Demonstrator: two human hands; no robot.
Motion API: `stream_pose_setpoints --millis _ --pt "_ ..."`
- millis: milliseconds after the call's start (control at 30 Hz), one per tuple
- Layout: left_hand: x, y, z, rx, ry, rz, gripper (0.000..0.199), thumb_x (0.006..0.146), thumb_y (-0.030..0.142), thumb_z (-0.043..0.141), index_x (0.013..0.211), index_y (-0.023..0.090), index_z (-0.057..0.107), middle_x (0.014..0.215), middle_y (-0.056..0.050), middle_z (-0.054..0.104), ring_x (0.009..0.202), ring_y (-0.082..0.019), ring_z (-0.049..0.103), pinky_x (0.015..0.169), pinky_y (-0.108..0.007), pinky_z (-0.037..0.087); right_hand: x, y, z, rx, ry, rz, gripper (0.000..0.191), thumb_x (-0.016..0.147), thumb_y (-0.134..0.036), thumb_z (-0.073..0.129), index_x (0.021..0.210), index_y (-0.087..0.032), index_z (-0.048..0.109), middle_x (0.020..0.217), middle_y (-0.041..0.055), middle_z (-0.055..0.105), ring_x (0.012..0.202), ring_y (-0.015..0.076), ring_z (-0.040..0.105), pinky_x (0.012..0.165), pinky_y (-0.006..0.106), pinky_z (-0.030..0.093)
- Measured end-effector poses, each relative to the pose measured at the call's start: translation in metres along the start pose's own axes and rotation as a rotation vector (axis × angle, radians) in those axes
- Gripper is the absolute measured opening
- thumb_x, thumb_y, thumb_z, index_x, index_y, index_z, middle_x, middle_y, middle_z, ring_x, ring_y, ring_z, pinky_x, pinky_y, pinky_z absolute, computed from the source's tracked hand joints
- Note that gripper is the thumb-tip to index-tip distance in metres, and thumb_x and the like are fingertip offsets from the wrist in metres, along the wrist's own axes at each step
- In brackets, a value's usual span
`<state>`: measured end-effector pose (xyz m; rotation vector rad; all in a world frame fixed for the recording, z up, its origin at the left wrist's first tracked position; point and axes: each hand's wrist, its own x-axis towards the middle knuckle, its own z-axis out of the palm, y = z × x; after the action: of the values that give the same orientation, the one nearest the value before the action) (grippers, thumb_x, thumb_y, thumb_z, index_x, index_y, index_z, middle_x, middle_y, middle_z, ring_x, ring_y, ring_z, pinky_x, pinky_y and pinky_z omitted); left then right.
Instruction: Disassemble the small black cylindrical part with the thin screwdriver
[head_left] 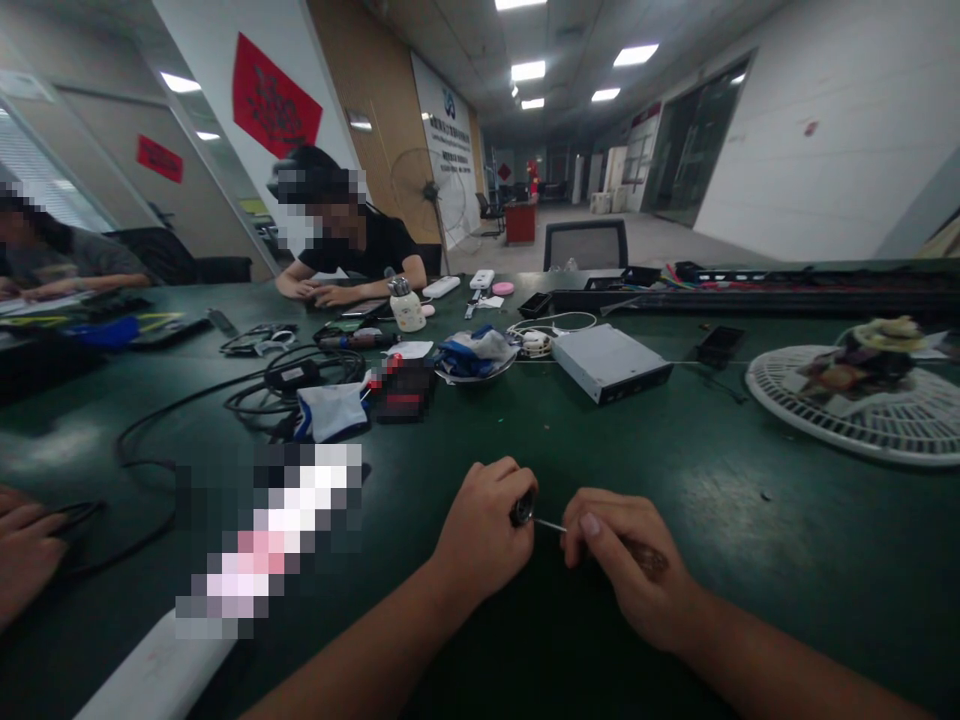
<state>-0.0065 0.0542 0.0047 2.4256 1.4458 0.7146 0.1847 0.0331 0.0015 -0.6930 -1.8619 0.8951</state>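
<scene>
Left grip is curling closed around a small dark round part, while right grip is pinching a slim screwdriver, its metal shaft reaching that part, both hands working over the green table.

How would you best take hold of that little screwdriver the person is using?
Grip the thick handle of the small screwdriver, coming from above and from the handle's far end, as the right hand does. It is the widest part, while the thin steel shaft reaches toward the small dark part in the left hand.
</scene>
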Motion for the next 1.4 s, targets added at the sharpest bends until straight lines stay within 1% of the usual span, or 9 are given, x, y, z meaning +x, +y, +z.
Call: stream_pose_setpoints --millis 233,567,767,967,1067,1167,1267,1333,1400 --pt "0.000 0.001 0.000 0.018 -0.025 0.017 0.018 0.072 0.005 0.051 0.080 0.020 0.056 0.085 -0.001 0.057 0.080 -0.019 0.052 0.074 -0.034 0.034 -0.002 0.001 0.003 -0.066 0.076 0.034 0.037 0.103 -0.028 0.042 0.074 -0.017 0.062 0.070 0.0020 0.056 0.062 0.0140 0.053 0.058 0.029 0.037" --pt "0.001 0.000 0.001 0.038 -0.019 0.009 0.017 0.072 0.006 0.051 0.079 0.020 0.055 0.084 -0.001 0.057 0.081 -0.019 0.051 0.074 -0.033 0.033 0.001 -0.002 0.001 -0.014 -0.035 0.012 0.037 0.103 -0.029 0.042 0.077 -0.018 0.066 0.071 0.0020 0.057 0.064 0.0146 0.056 0.061 0.030 0.039" --pt "0.001 0.002 0.000 0.054 -0.032 0.013 0.015 0.075 0.007 0.051 0.081 0.020 0.056 0.084 -0.001 0.057 0.080 -0.019 0.051 0.074 -0.034 0.033 -0.001 0.000 0.003 -0.104 0.081 0.056 0.037 0.103 -0.028 0.042 0.073 -0.018 0.061 0.070 0.0020 0.056 0.061 0.0140 0.053 0.059 0.030 0.037" --pt "0.001 0.002 0.001 0.043 -0.023 -0.033 0.015 0.072 0.008 0.054 0.080 0.020 0.055 0.084 -0.001 0.058 0.080 -0.019 0.051 0.073 -0.033 0.034 0.003 -0.006 0.001 -0.066 -0.055 -0.018 0.028 0.101 -0.022 0.045 0.082 -0.017 0.065 0.078 0.0035 0.060 0.072 0.0147 0.057 0.066 0.028 0.042" --pt "0.001 0.001 0.001 0.038 -0.020 -0.033 0.018 0.070 0.006 0.053 0.082 0.020 0.055 0.085 -0.001 0.059 0.081 -0.019 0.052 0.074 -0.033 0.034 0.002 -0.007 0.000 -0.084 -0.077 0.005 0.031 0.101 -0.023 0.044 0.079 -0.017 0.065 0.074 0.0020 0.058 0.067 0.0137 0.056 0.063 0.028 0.041" --pt "0.001 0.002 0.002 0.035 -0.009 -0.041 0.020 0.072 0.005 0.051 0.085 0.020 0.055 0.086 -0.001 0.060 0.082 -0.019 0.053 0.075 -0.034 0.035 0.000 -0.006 0.001 -0.139 0.014 0.016 0.036 0.101 -0.024 0.043 0.071 -0.017 0.060 0.067 0.0005 0.054 0.060 0.0130 0.053 0.058 0.028 0.038" --pt "0.001 0.001 0.002 0.022 0.012 -0.100 0.024 0.075 0.004 0.049 0.091 0.021 0.055 0.090 -0.001 0.061 0.085 -0.020 0.054 0.077 -0.035 0.037 -0.002 -0.002 0.000 -0.160 0.188 0.034 0.034 0.100 -0.025 0.046 0.069 -0.018 0.059 0.068 0.0005 0.056 0.061 0.0133 0.054 0.058 0.028 0.039" --pt "0.000 0.000 0.003 0.013 0.025 -0.166 0.027 0.076 0.004 0.049 0.096 0.021 0.054 0.093 -0.002 0.061 0.086 -0.021 0.054 0.076 -0.035 0.038 -0.002 0.001 0.000 -0.149 0.290 0.101 0.029 0.101 -0.029 0.047 0.078 -0.020 0.062 0.071 0.0006 0.060 0.063 0.0140 0.057 0.058 0.028 0.041" --pt "-0.001 -0.002 0.005 0.012 0.043 -0.219 0.029 0.076 0.004 0.050 0.099 0.021 0.052 0.093 -0.004 0.060 0.086 -0.022 0.054 0.074 -0.034 0.039 0.000 0.003 0.001 -0.173 0.300 0.194 0.023 0.101 -0.031 0.047 0.090 -0.021 0.065 0.073 0.0003 0.063 0.063 0.0151 0.059 0.058 0.028 0.043"
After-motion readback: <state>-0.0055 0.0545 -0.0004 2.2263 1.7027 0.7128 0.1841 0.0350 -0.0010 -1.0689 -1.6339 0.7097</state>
